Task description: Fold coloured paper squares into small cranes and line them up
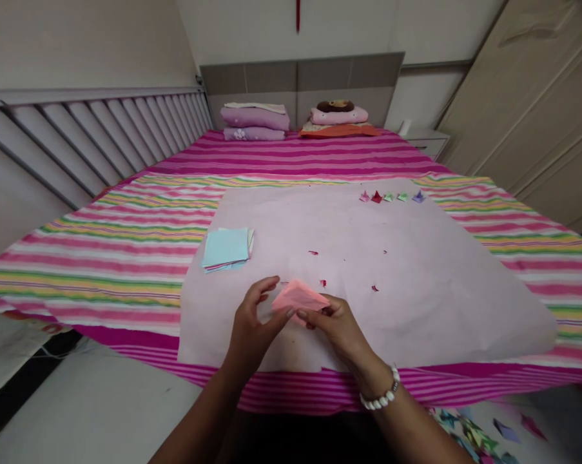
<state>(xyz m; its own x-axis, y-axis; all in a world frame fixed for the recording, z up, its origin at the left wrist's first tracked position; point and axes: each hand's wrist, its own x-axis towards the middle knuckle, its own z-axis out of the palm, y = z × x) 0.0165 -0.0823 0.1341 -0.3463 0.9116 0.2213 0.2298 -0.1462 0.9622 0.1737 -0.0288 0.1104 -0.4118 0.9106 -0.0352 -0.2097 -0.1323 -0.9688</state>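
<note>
A folded piece of pink origami paper (300,298) is held just above the large pale sheet, near its front edge. My right hand (341,325) pinches the paper at its lower right, thumb in front and fingers partly hidden behind. At the left side, my left hand (256,316) touches the paper's lower edge with the thumb tip, while its fingers are raised and spread away from it. A stack of square paper (226,247), light blue on top, lies to the left beyond my left hand.
The pale sheet (436,303) covers the middle of a striped bed (116,251). Small folded paper pieces (390,197) stand in a row at its far right. Red scraps (323,283) are scattered on it. More folded pieces (474,432) lie low at the right, below the bed edge.
</note>
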